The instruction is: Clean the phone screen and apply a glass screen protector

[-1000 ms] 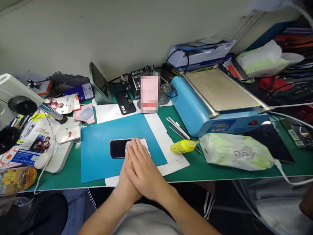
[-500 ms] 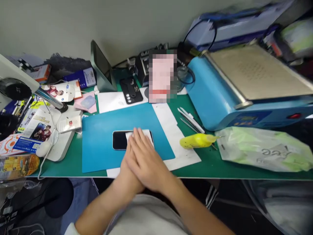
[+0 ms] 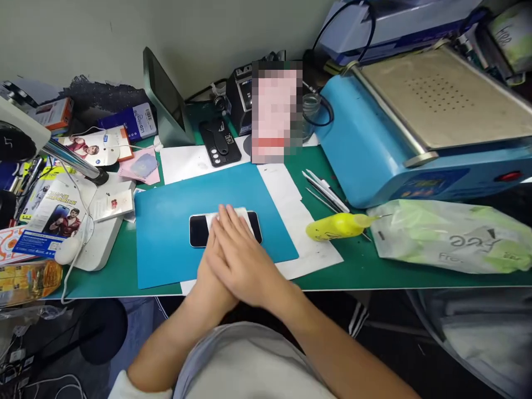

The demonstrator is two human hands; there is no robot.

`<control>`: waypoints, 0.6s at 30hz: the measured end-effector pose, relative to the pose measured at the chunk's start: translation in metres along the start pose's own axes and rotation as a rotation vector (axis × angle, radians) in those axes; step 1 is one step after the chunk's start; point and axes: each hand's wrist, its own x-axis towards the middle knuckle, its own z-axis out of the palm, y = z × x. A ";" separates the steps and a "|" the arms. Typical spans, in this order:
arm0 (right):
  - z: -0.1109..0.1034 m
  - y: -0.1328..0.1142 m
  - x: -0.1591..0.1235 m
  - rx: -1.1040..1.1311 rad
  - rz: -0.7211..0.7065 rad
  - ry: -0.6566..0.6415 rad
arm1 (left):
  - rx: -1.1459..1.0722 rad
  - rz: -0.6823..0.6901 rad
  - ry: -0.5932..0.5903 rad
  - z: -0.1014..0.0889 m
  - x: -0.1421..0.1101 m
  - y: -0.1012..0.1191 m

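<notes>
A smartphone with a dark screen lies face up on a blue mat. Across its middle is a white cloth or tissue, largely covered by my hands. My right hand rests flat on top of my left, fingers stretched and close together. Underneath, my left hand presses toward the cloth; the part of its fingers that shows is straight, the rest is hidden. Both ends of the phone stick out past the cloth.
At right lie a yellow bottle with a needle tip, tweezers and thin tools, and a plastic-wrapped pack. Behind stands a blue hot-plate machine. A black phone case lies at the back; boxes and a lamp base crowd the left.
My stacked hands and the white cloth have slid left along the phone, so more of its right end shows. The camera view has tilted slightly.
</notes>
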 end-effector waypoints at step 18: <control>0.020 -0.013 0.006 0.019 -0.075 0.081 | 0.296 0.057 -0.033 -0.028 -0.012 0.002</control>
